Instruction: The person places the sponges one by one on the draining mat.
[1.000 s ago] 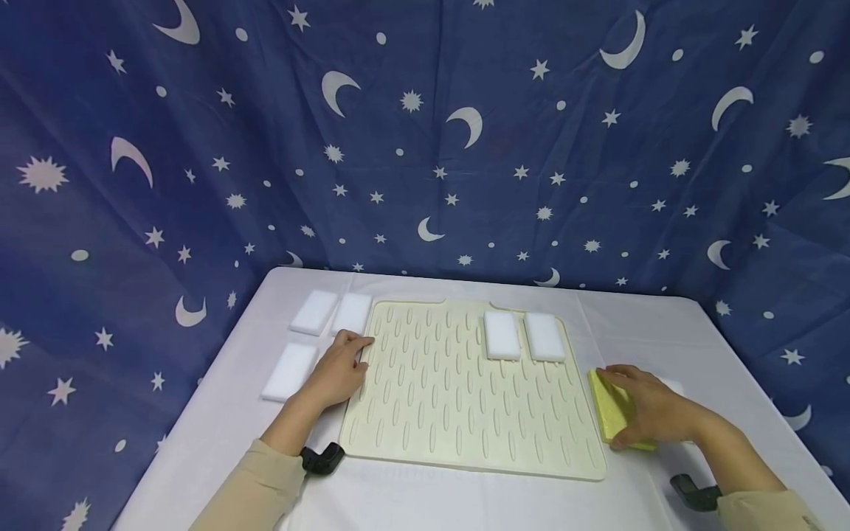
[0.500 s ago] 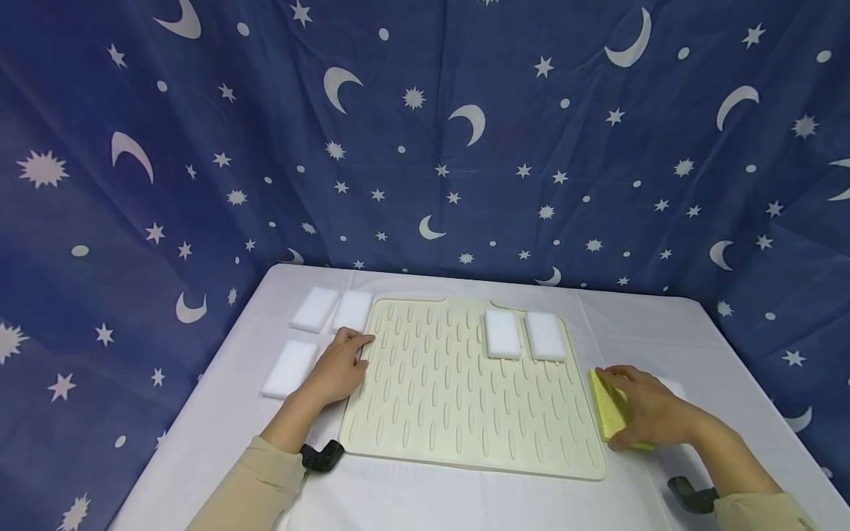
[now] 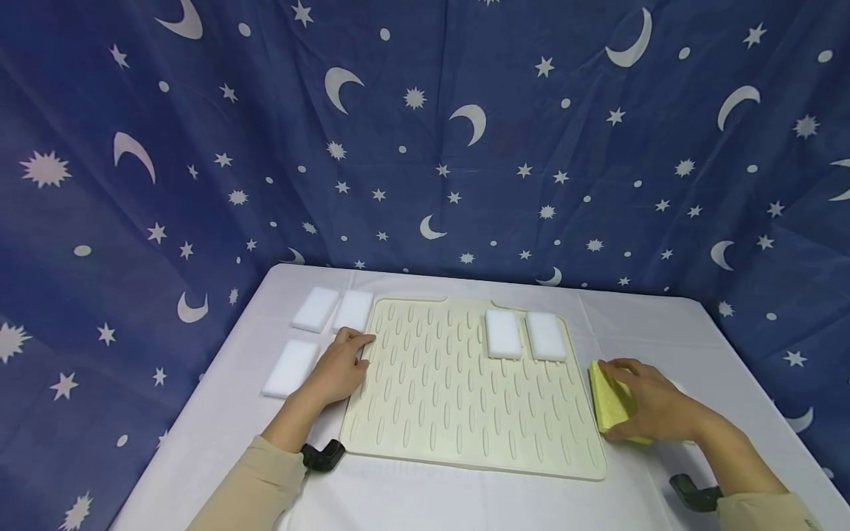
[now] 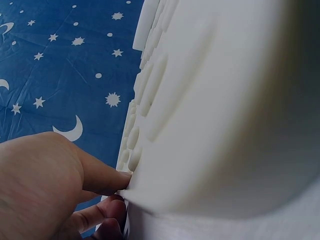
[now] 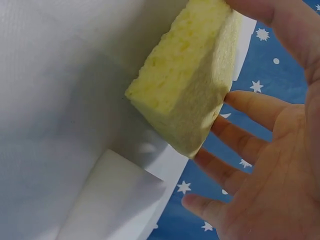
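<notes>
A person's left hand (image 3: pixel 337 369) pinches the left edge of a big, flat, cream mat (image 3: pixel 465 398) with rows of long bumps. The mat lies on a table with a white cloth (image 3: pixel 531 501). Just to the right of the mat, the right hand (image 3: pixel 657 402) holds a thick yellow sponge block (image 3: pixel 607 402). Its thumb is spread wide from its fingers, with the sponge in between, and the little finger sticks out free. The sponge is tipped; I cannot tell if it touches the table. Two white flat blocks (image 3: pixel 502 334) sit on the mat's far right corner. Three more white blocks (image 3: pixel 291 369) lie left of the mat. Another white block (image 5: pixel 110 195) is right of the mat, mostly hidden in the head view by the right hand. Behind the mat hangs a blue cloth (image 3: pixel 425 147) with moons and stars.
</notes>
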Tool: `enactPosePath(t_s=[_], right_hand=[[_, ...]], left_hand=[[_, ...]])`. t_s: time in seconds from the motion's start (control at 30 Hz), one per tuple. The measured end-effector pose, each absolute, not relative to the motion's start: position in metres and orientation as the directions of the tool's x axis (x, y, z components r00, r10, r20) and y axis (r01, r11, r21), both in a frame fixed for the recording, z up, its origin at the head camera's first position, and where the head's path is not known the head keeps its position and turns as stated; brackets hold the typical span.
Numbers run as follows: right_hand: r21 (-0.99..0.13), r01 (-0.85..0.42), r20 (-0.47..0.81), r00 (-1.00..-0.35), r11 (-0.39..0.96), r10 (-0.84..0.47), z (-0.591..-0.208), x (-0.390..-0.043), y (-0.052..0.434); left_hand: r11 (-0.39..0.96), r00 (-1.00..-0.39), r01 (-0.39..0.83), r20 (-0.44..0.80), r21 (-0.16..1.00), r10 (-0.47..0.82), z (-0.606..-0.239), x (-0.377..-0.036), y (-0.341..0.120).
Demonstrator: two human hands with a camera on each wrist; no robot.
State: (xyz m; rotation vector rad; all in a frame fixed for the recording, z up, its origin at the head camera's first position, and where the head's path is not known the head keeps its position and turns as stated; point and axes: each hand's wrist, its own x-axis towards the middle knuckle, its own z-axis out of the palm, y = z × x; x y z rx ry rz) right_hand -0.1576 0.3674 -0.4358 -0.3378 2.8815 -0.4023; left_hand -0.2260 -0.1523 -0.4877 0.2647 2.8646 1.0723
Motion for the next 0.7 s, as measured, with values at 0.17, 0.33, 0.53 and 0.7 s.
enactPosePath(t_s=[0.17, 0.33, 0.53, 0.7], right_hand=[[-0.291, -0.210, -0.160, -0.951, 0.933, -0.264, -0.432, -0.157, 0.367], [-0.288, -0.228, -0.147, -0.949, 0.930, -0.278, -0.429, -0.157, 0.363], [-0.291, -0.241, -0.137, -0.947, 0.926, -0.290, -0.426, -0.158, 0.356], [-0.285, -0.260, -0.117, -0.946, 0.923, -0.303, -0.424, -0.158, 0.350]], left_hand=[[0.743, -0.982, 0.138, -0.005, 0.655, 0.187, -0.487, -0.225, -0.152], [0.747, -0.983, 0.137, -0.007, 0.650, 0.185, -0.487, -0.225, -0.152], [0.751, -0.983, 0.137, -0.004, 0.646, 0.183, -0.488, -0.226, -0.152], [0.747, -0.982, 0.141, -0.002, 0.649, 0.187, -0.488, -0.226, -0.152]])
